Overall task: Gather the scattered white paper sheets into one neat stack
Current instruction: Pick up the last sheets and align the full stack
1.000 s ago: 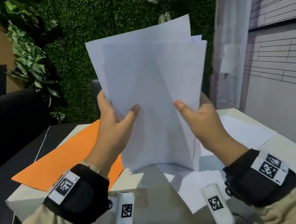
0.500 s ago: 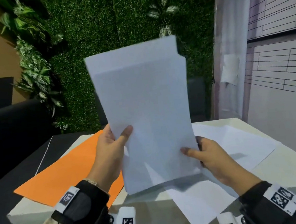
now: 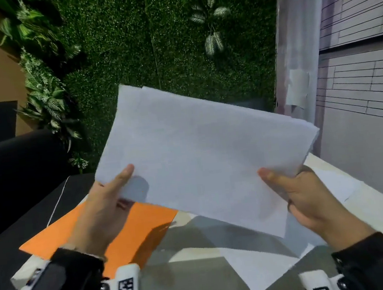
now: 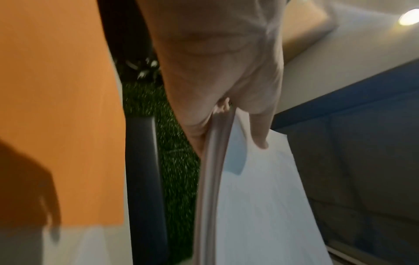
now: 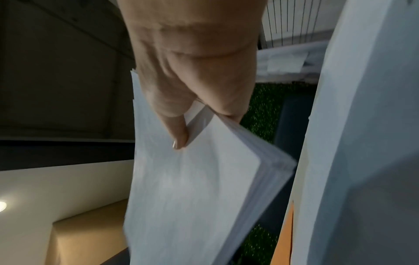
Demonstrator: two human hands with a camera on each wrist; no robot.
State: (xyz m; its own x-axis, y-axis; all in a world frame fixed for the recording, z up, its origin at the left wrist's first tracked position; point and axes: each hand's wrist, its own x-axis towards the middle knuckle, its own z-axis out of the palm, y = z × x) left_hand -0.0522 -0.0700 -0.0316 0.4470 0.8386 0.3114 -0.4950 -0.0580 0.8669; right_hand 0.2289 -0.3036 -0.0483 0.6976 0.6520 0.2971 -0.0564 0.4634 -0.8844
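Note:
A bundle of white paper sheets (image 3: 201, 153) is held in the air above the table, turned long side across and tilted. My left hand (image 3: 111, 200) pinches its left end, thumb on the near face (image 4: 260, 138). My right hand (image 3: 294, 190) pinches the right end, thumb on top and fingers behind (image 5: 179, 132). The sheet edges fan slightly (image 5: 267, 161). More white sheets (image 3: 258, 270) lie on the table under the bundle, and another white sheet (image 3: 338, 183) lies at the right.
An orange sheet (image 3: 133, 231) lies on the white table (image 3: 381, 210) at the left. A green hedge wall (image 3: 163, 41) and a dark sofa (image 3: 11, 168) stand behind. A grey panelled wall (image 3: 363, 79) is at the right.
The bundle has turned from upright to lying across and has come lower. My right hand shifted from the bottom edge to the right end; my left hand kept its hold.

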